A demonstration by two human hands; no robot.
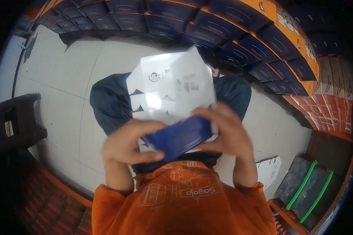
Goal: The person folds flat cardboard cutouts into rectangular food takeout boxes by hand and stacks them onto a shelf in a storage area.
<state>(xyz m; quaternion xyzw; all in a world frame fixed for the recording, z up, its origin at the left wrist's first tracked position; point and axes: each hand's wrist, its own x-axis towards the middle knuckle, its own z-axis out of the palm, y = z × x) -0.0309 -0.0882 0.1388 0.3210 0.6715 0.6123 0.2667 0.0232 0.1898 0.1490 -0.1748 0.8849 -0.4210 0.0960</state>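
Note:
Across my lap lies a white cardboard box blank (166,84) with a small round black print, slits and cut-out flaps. At its near end a blue cardboard panel (180,139) is tilted up, smeared a little by motion. I cannot tell whether the panel is part of the white sheet. My left hand (135,143) pinches the panel's left end, thumb on the near side. The right end is between the thumb and fingers of my right hand (225,131).
Dark blue and orange boxes (239,49) are stacked beyond my knees, with red and white boxes (327,105) at right. A dark plastic stool (17,121) stands left. Black items with green edges (302,188) sit at lower right, beside a flat white piece (268,170) on the tiled floor (64,98).

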